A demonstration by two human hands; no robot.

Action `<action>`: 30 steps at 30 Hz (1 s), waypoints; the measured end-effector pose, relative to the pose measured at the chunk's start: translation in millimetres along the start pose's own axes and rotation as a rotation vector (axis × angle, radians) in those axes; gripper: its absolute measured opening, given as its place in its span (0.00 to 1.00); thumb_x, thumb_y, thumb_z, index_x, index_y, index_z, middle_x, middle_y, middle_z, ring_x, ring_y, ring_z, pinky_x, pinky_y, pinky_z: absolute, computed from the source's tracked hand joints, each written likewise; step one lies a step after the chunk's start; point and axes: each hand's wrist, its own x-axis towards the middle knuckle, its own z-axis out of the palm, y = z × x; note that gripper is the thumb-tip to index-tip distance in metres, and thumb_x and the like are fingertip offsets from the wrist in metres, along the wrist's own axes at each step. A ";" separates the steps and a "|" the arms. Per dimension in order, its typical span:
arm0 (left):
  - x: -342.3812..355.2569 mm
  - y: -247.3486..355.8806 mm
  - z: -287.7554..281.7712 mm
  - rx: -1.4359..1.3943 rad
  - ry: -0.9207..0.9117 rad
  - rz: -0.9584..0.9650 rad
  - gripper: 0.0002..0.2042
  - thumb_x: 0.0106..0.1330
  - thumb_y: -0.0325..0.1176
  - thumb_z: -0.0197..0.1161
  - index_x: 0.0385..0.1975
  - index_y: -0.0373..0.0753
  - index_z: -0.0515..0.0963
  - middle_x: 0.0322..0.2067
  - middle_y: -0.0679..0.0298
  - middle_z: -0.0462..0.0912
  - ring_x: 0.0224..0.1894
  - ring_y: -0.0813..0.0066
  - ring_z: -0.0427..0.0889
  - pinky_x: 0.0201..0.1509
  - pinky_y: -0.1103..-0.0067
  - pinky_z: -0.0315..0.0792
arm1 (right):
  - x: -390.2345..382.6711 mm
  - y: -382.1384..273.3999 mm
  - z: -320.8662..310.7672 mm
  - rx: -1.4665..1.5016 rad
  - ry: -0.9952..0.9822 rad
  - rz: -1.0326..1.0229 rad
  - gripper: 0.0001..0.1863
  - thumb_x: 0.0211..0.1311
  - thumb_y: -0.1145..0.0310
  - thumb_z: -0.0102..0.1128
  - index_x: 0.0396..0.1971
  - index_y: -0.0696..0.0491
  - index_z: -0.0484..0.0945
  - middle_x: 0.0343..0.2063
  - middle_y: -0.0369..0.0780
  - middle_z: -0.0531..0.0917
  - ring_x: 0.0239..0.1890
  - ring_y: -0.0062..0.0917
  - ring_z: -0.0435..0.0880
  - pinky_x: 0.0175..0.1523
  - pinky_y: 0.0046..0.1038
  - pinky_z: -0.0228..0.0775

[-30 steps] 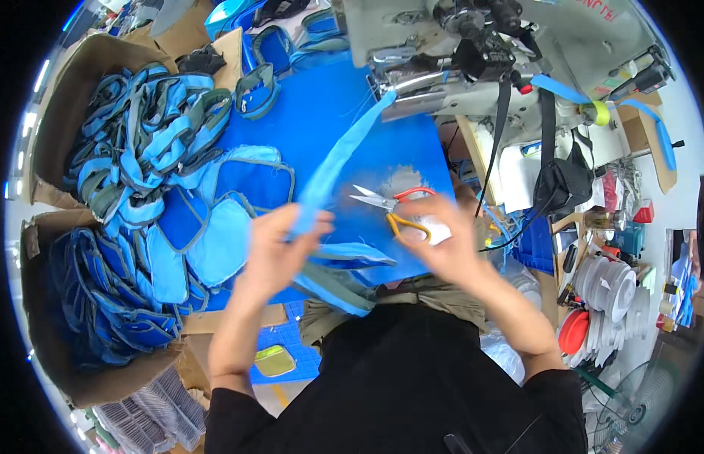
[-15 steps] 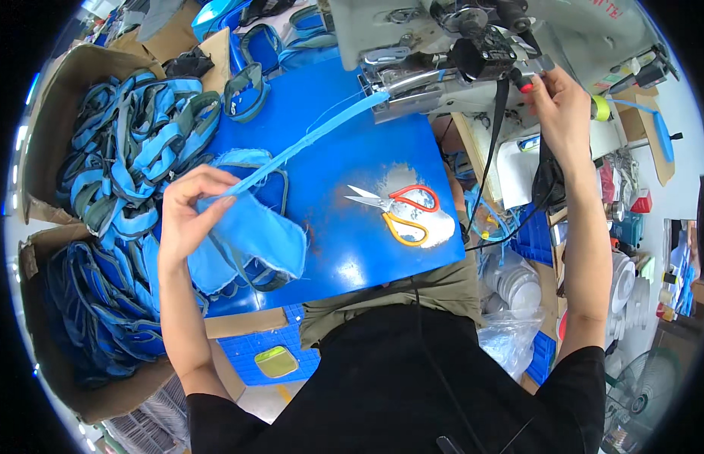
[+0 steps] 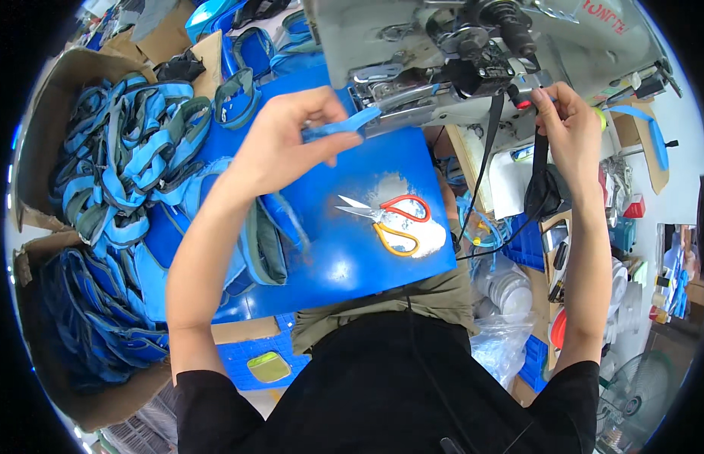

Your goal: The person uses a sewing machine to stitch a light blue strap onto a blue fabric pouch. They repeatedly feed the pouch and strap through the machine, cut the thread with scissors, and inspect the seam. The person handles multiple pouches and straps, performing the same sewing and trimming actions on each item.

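Observation:
A light-blue fabric strip (image 3: 363, 118) runs out of the metal guide of the sewing machine (image 3: 412, 83). Its free length is pinched between the thumb and fingers of my left hand (image 3: 291, 144), close to the guide. My right hand (image 3: 570, 129) is up at the machine's right side, thumb and forefinger brought together beside a red-tipped black part (image 3: 521, 100). What those fingers hold, if anything, is hidden. Scissors (image 3: 386, 219) with one red and one yellow handle lie slightly spread on the blue tabletop (image 3: 329, 265). Blue and grey fabric pieces (image 3: 263, 242) lie below my left forearm.
At left, a cardboard box (image 3: 53, 83) holds a heap of blue-grey fabric loops (image 3: 133, 151); a second box (image 3: 72, 401) holds darker blue pieces (image 3: 102, 310). Black straps (image 3: 492, 144) hang from the machine. A fan (image 3: 635, 401) stands at lower right.
My left hand has moved up and right toward the guide, and the strip between them is much shorter. The fabric pieces beneath have shifted. My right hand stays near the red-tipped part.

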 end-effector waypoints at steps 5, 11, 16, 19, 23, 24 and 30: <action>-35.8 -21.6 -50.6 -0.091 -0.074 -0.019 0.06 0.64 0.22 0.72 0.32 0.33 0.79 0.30 0.62 0.86 0.30 0.81 0.82 0.32 0.82 0.75 | 7.0 0.0 -1.3 -0.018 -0.004 -0.014 0.16 0.71 0.57 0.66 0.33 0.57 0.84 0.15 0.33 0.78 0.18 0.13 0.73 0.25 0.23 0.62; -63.6 -32.9 -84.3 -0.017 -0.069 -0.150 0.08 0.62 0.21 0.73 0.31 0.34 0.78 0.31 0.63 0.85 0.33 0.82 0.81 0.37 0.82 0.75 | 3.4 21.9 -15.2 -0.070 0.076 0.008 0.15 0.71 0.57 0.67 0.34 0.55 0.85 0.16 0.35 0.81 0.19 0.14 0.76 0.27 0.21 0.66; -43.6 -28.1 -83.3 0.126 -0.129 -0.104 0.09 0.62 0.23 0.73 0.29 0.36 0.76 0.30 0.66 0.84 0.34 0.85 0.81 0.37 0.83 0.72 | -14.6 55.6 -59.8 -0.181 0.078 0.122 0.17 0.72 0.57 0.67 0.32 0.56 0.83 0.16 0.31 0.78 0.20 0.10 0.74 0.27 0.18 0.64; -23.2 -18.8 -73.6 0.193 -0.202 -0.055 0.11 0.64 0.26 0.73 0.27 0.37 0.74 0.26 0.69 0.82 0.32 0.85 0.81 0.36 0.82 0.71 | -26.4 74.6 -82.2 -0.090 0.078 0.166 0.17 0.73 0.57 0.67 0.32 0.57 0.82 0.17 0.31 0.77 0.20 0.10 0.74 0.27 0.18 0.64; 0.2 -6.6 -51.6 0.225 -0.248 0.026 0.13 0.65 0.28 0.72 0.25 0.36 0.72 0.23 0.68 0.77 0.29 0.82 0.82 0.33 0.81 0.70 | -37.4 109.5 -111.6 -0.119 0.093 0.187 0.17 0.74 0.57 0.66 0.32 0.57 0.82 0.18 0.30 0.76 0.21 0.10 0.74 0.28 0.17 0.65; 6.9 -4.9 -47.1 0.234 -0.259 0.046 0.13 0.65 0.29 0.72 0.25 0.36 0.72 0.23 0.68 0.77 0.29 0.82 0.82 0.32 0.81 0.70 | -41.6 122.3 -118.1 -0.114 0.132 0.161 0.18 0.74 0.57 0.65 0.32 0.57 0.81 0.18 0.29 0.76 0.22 0.10 0.73 0.29 0.17 0.64; 22.2 0.8 -27.8 0.329 -0.227 0.064 0.16 0.63 0.33 0.75 0.24 0.35 0.71 0.20 0.68 0.72 0.27 0.81 0.78 0.30 0.79 0.67 | -54.7 153.9 -143.7 -0.174 0.093 0.229 0.20 0.75 0.55 0.63 0.30 0.57 0.80 0.17 0.29 0.74 0.21 0.11 0.70 0.28 0.18 0.61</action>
